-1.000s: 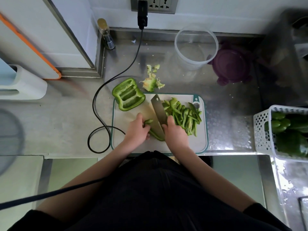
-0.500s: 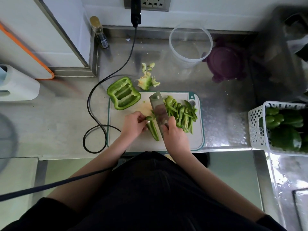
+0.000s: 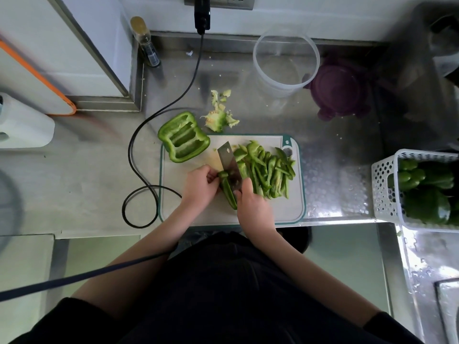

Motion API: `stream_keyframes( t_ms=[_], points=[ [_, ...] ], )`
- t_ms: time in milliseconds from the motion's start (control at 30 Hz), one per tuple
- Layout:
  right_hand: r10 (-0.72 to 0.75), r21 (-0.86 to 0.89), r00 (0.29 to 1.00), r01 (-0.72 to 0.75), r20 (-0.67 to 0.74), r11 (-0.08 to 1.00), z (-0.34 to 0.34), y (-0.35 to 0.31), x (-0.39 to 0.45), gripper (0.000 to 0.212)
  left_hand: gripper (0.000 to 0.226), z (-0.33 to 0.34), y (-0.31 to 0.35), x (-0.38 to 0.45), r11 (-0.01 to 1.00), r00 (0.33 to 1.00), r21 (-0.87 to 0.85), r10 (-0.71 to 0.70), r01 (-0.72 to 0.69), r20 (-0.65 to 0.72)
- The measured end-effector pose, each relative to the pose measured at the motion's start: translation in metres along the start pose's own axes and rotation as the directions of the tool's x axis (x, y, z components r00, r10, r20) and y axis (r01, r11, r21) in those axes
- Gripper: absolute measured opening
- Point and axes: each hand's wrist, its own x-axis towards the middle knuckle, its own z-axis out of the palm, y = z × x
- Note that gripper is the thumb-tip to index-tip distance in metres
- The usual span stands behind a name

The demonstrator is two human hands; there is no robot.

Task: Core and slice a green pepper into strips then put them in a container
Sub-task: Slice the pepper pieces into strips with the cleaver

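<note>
1. Since half a second ago, the pepper piece [image 3: 227,192] is narrower and the knife [image 3: 229,167] sits closer to the left hand [image 3: 200,186].
2. Left hand pinches that piece to steady it; right hand [image 3: 250,206] is clamped on the knife handle.
3. Cut strips [image 3: 267,173] are heaped at 3 o'clock on the cutting board [image 3: 280,211], clear of the blade.
4. Uncut pepper half [image 3: 183,140] waits at 11 o'clock.
5. Container [image 3: 285,59] stands at 1 o'clock, with no strips in it yet.
</note>
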Motion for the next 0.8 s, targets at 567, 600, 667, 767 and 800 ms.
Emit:
stream_keyframes(
  t_ms=[567,600,667,767,800],
  points=[
    [0.014,-0.168,0.999,-0.008,0.034,0.986,0.008,-0.011,0.012,0.029,0.010,0.000,0.000,0.001,0.988,0.997,0.135,0.076,-0.076,0.008],
    [0.022,-0.157,0.999,-0.015,0.040,0.987,0.008,-0.010,0.013,0.032,0.010,0.000,0.000,0.000,0.984,0.995,0.147,0.103,-0.104,0.012],
    [0.027,-0.150,0.999,-0.021,0.037,0.988,0.008,-0.008,0.014,0.034,0.011,-0.001,0.000,-0.003,0.973,0.988,0.172,0.154,-0.155,0.016],
    [-0.005,-0.202,1.000,0.008,0.012,0.979,0.010,-0.012,0.012,0.031,0.017,-0.001,-0.003,-0.010,0.959,0.982,0.215,0.187,-0.183,0.000],
    [-0.023,-0.227,1.000,0.024,0.007,0.973,0.010,-0.013,0.012,0.032,0.018,0.000,-0.003,-0.013,0.955,0.981,0.230,0.195,-0.188,-0.008]
  ],
)
